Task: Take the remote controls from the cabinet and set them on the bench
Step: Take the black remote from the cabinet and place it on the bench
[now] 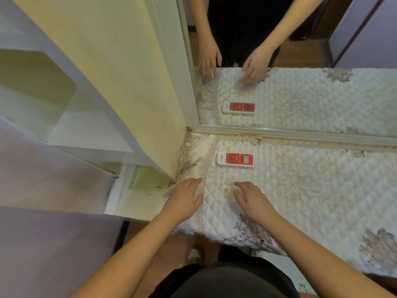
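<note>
One remote control [235, 159] lies flat on the bench [311, 190], face up, near the mirror's [300, 93] lower frame and beyond both hands, touching neither. It is a white oblong with a red button panel and a small grey screen. The left hand [184, 198] rests at the bench's left edge, fingers extended and holding nothing. The right hand [252, 200] rests palm down on the cover just beside it, fingers spread, also holding nothing. The hands are apart.

The open cabinet [90, 130] stands left of the bench. Its lowest visible compartment holds a pale green spiral-bound notebook [148, 182]; the upper compartments show only bare white shelf boards.

The bench cover is cream quilted fabric, diamond-stitched, with lace trim and grey-brown floral print. The mirror reflects the remote and both hands.
</note>
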Available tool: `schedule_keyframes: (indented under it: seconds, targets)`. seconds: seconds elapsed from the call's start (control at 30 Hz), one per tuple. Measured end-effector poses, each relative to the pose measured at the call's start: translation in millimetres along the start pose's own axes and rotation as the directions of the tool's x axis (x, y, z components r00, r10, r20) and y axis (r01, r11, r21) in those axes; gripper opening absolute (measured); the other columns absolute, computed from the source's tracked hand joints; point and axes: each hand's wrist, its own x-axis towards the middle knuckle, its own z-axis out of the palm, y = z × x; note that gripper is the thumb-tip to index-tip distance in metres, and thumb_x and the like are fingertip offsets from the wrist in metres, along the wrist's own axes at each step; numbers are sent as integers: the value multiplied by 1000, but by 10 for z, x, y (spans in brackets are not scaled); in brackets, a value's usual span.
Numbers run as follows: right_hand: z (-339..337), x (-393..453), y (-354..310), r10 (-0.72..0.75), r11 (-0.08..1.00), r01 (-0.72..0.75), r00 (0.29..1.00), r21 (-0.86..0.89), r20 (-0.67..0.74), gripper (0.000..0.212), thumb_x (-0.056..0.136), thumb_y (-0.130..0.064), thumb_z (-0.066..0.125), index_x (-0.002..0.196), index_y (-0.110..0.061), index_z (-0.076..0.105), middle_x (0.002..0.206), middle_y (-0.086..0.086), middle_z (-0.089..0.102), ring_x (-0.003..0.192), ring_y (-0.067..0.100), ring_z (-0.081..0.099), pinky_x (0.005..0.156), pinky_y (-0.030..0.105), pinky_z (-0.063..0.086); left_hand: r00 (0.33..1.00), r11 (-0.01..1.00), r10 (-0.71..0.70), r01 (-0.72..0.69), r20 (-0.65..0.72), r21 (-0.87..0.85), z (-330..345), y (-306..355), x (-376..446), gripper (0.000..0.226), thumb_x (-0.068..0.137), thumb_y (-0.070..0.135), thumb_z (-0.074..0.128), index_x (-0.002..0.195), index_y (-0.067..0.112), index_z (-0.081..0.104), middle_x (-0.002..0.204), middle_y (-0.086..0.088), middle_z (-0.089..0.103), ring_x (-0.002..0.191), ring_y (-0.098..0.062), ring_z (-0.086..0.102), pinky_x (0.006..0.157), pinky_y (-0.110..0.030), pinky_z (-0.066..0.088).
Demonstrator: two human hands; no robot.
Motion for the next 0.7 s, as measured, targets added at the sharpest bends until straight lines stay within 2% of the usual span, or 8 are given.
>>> schedule_keyframes:
  seconds: [0.07,0.17,0.27,0.4,0.5,0.63,0.7]
  targets:
    - [95,-138,-12,-44,977,37,999,-212,-27,46,98,-38,37,135,-14,49,133,7,54,115,26,54,93,36,44,997,991,80,-79,-1,110,15,0,-44,64,92,49,27,147,17,36,148,-5,43,134,-23,38,110,-37,32]
    - [251,-348,-79,11,953,-34,997,-301,-79,50,92,-41,37,127,-10,57,128,12,59,111,31,58,89,41,48,982,965,189,-182,-22,190,23,46,-125,59,94,49,34,147,22,34,151,-2,38,138,-23,33,110,-42,30]
    - [410,-593,-190,94,931,-141,984,-335,-153,51,90,-42,39,126,-10,57,130,13,58,114,32,58,91,43,49,959,922,285,-276,9,273,15,105,-254,61,95,52,30,150,26,26,157,0,28,145,-23,22,113,-43,24]
    - [610,-1019,-369,187,912,-270,944,-310,-271,59,90,-46,27,131,-13,54,134,11,57,121,29,55,101,42,42,916,850,381,-400,125,343,3,123,-392,65,96,56,28,153,28,16,161,1,18,149,-25,11,115,-49,16]
    - [741,-1344,-439,237,901,-331,917,-280,-321,56,92,-43,37,138,-13,47,137,11,53,125,29,52,103,41,41,882,807,432,-471,186,356,38,165,-518,66,96,57,27,153,28,14,162,2,15,149,-24,8,117,-52,11]
    - [820,-1841,-501,276,872,-406,869,-274,-410,50,87,-41,47,129,-14,56,128,12,61,114,29,60,94,40,49,806,683,559,-580,192,444,178,330,-769,66,95,57,25,153,27,16,162,1,17,149,-24,9,115,-58,8]
    - [858,-2095,-506,284,868,-419,859,-267,-427,50,86,-41,49,128,-15,56,127,11,61,115,29,59,97,41,48,756,617,620,-635,210,465,276,459,-895,65,95,57,25,153,27,19,161,0,18,149,-24,10,115,-57,8]
